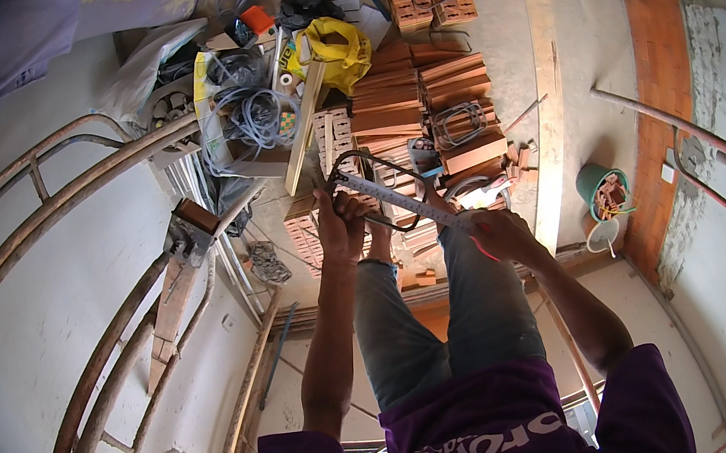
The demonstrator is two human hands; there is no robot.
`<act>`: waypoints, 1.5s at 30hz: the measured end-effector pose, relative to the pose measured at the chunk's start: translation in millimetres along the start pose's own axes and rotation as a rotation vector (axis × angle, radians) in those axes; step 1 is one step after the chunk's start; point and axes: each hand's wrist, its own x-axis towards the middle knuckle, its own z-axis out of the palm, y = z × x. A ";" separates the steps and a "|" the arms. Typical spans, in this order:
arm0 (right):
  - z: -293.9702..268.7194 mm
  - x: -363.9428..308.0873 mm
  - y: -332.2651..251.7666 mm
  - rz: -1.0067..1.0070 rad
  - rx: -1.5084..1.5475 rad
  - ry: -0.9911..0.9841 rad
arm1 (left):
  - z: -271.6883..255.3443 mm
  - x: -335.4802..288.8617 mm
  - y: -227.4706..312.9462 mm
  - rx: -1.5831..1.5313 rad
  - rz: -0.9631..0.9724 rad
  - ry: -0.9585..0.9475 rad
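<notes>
Purple shirt (467,391) sits nearest my camera, soft cloth with a pale print, and faded jeans (488,311) reach out beyond it. From the left, I see rusty rails (78,185) of round tube bending along a smooth pale wall, with a tapered, rough-grained board (172,316) beside the lower ones. Next come glossy, clear coils (259,121) of hose and a crinkled yellow bag (343,68).

Mid-view, the left hand (342,230) is curled around the near-left part of a thin black loop (349,153); whether it pinches the strip too, I can't tell. The strip (407,202), pale, flat, straight and marked like a measure, slants across the loop between both hands, above the bricks. The right hand (501,235) grips its lower end, where something red shows. I'd judge the work partway: strip and loop are brought together and held up, but neither is set down, and I see no finished result. How much remains, I can't tell.

Beneath lie matte orange bricks (387,98), ridged and sharp-edged, in stacked rows. Rightward, I have a long smooth plank (551,147), a round green bucket (585,182) of jagged rubble, and another rusty tube (702,131).
</notes>
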 end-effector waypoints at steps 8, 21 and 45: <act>-1.8 2.8 1.3 -0.007 -0.080 -0.007 | -5.9 3.1 0.1 -0.046 0.001 -0.047; -31.7 -9.6 25.9 -0.107 -0.272 -0.116 | -11.0 9.8 55.1 0.406 -0.083 0.059; -71.4 40.8 30.5 -0.381 -0.533 -0.336 | 17.3 -2.5 36.8 0.538 -0.560 -0.020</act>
